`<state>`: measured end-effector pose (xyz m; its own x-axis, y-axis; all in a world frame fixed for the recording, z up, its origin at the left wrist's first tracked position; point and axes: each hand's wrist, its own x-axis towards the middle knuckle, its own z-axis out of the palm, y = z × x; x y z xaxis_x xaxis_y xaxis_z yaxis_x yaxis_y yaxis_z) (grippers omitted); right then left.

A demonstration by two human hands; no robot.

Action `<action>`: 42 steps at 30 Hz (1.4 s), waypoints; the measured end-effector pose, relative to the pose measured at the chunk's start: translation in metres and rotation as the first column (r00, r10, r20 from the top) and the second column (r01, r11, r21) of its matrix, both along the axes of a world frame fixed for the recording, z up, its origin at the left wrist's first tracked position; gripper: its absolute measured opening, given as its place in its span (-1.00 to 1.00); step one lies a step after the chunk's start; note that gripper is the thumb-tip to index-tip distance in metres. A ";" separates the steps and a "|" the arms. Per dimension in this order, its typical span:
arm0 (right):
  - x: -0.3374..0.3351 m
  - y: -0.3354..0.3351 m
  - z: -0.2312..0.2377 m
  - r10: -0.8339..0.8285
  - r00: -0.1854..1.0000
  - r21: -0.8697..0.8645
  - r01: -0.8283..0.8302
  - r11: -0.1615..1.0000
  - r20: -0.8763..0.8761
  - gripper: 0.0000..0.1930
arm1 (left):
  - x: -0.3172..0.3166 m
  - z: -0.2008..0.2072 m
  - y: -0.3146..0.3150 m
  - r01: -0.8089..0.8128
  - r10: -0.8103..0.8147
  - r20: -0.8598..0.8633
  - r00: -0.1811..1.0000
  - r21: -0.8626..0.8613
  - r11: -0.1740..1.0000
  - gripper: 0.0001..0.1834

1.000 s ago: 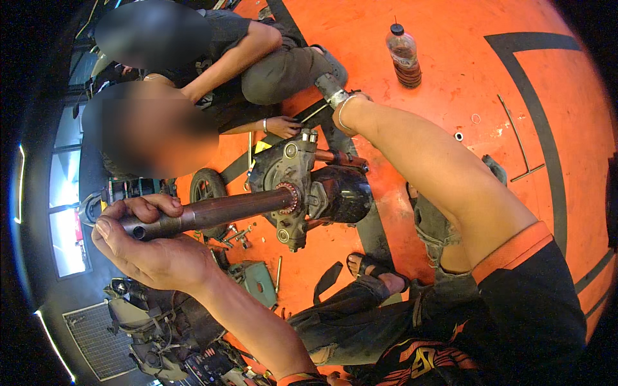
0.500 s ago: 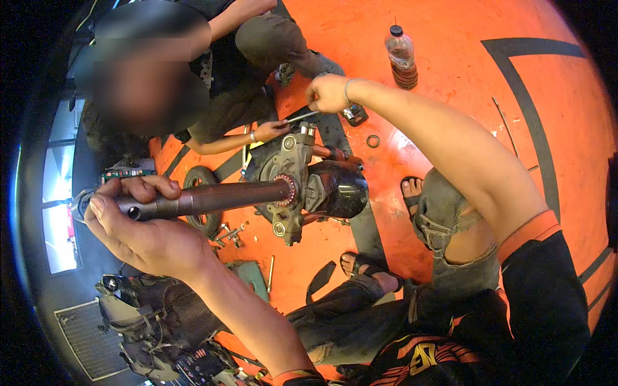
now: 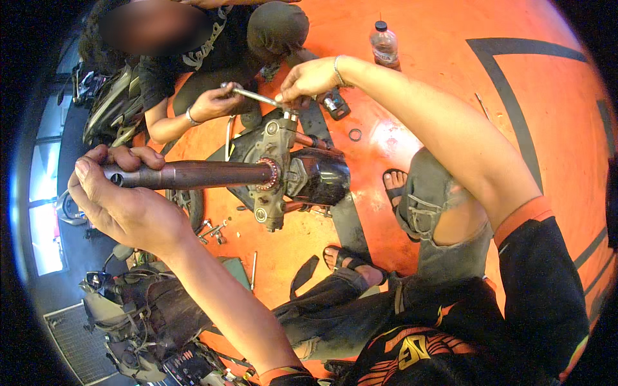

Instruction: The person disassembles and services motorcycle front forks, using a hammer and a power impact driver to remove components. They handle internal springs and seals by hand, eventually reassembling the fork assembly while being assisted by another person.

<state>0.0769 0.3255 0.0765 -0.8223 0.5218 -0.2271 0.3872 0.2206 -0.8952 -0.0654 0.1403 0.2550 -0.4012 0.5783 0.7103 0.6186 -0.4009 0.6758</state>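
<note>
A motorcycle fork's steering stem (image 3: 212,175) lies sideways in front of me, with a ring of bearing balls (image 3: 273,174) at its base. My left hand (image 3: 132,202) is wrapped round the stem's free end. The grey triple clamp (image 3: 273,193) stands at the stem's other end, joined to a glossy dark part (image 3: 325,177). At the clamp's far end, my right hand (image 3: 312,78) is closed on the end of a silver wrench (image 3: 259,96), over the clamp bolts (image 3: 291,116). A co-worker's hand (image 3: 212,105) holds the wrench's other end. My right fingertips are partly hidden.
A person squats across from me. A bottle (image 3: 384,46) stands at the far right, near a dark tool (image 3: 335,105) and a ring (image 3: 355,135). Loose bolts (image 3: 215,231), a rod (image 3: 253,270) and a dark strap (image 3: 304,276) lie on the orange floor.
The co-worker's hand has moved left, and more of the wrench shows, now tilted across the clamp's far end. The whole scene sits slightly left and higher. My left hand keeps its hold.
</note>
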 end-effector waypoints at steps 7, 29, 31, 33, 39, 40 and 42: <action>0.017 0.029 -0.030 -0.046 0.983 0.351 -0.020 0.936 0.178 -0.56 | 0.008 0.002 0.000 0.029 -0.029 0.009 1.000 0.028 0.999 -0.66; 0.103 -0.066 0.087 -0.407 0.770 -0.302 0.287 0.909 -0.492 -0.78 | -0.006 0.002 0.003 0.145 -0.144 -0.025 0.989 0.014 0.989 -0.70; 0.121 -0.118 0.093 -0.422 0.786 -0.214 0.363 0.907 -0.452 -0.51 | -0.022 0.000 0.004 0.073 -0.072 -0.034 0.997 0.012 0.997 -0.70; 0.139 -0.143 0.073 -0.320 0.775 -0.056 0.347 0.936 -0.544 -0.71 | -0.023 -0.003 0.009 0.107 -0.107 0.012 0.994 0.019 0.994 -0.72; 0.135 -0.232 -0.016 -0.683 0.629 -0.220 0.655 0.723 -0.371 -0.70 | -0.035 0.010 -0.034 0.289 -0.304 -0.184 0.935 -0.104 0.952 -0.62; 0.137 -0.246 -0.041 -0.729 0.635 -0.202 0.702 0.683 -0.255 -0.71 | -0.020 0.009 -0.021 0.060 -0.064 -0.157 0.986 -0.030 0.998 -0.64; 0.130 -0.269 -0.069 -0.686 0.676 -0.238 0.643 0.728 -0.271 -0.75 | 0.004 0.018 -0.015 -0.158 0.158 -0.109 0.981 0.013 0.987 -0.67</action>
